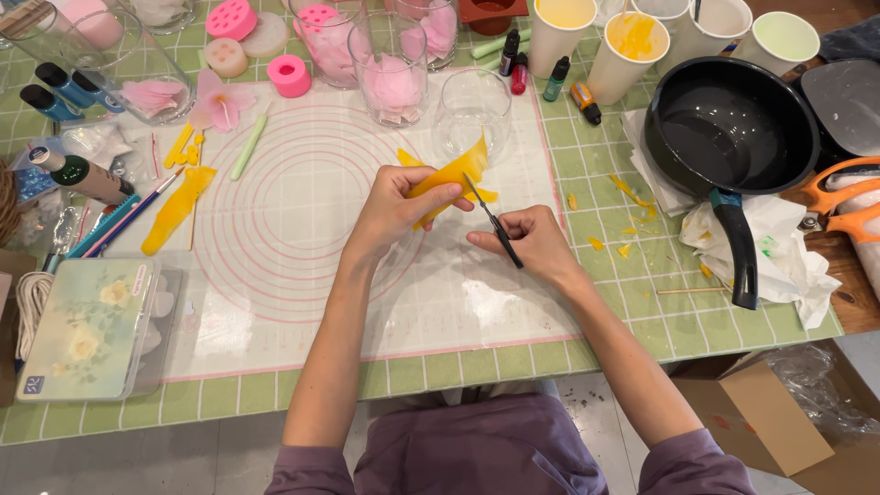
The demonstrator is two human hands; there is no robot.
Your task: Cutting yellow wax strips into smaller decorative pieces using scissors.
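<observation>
My left hand holds a thin yellow petal-shaped sheet above the white silicone mat with pink circles. My right hand grips small dark scissors, their tips touching the yellow sheet's edge. An empty clear glass stands just behind the sheet.
A black pan sits at the right on white paper, orange scissors beyond it. Paper cups, small dye bottles, glasses with pink wax, pink moulds, a pink flower, yellow scraps, brushes and a flat plastic box surround the mat.
</observation>
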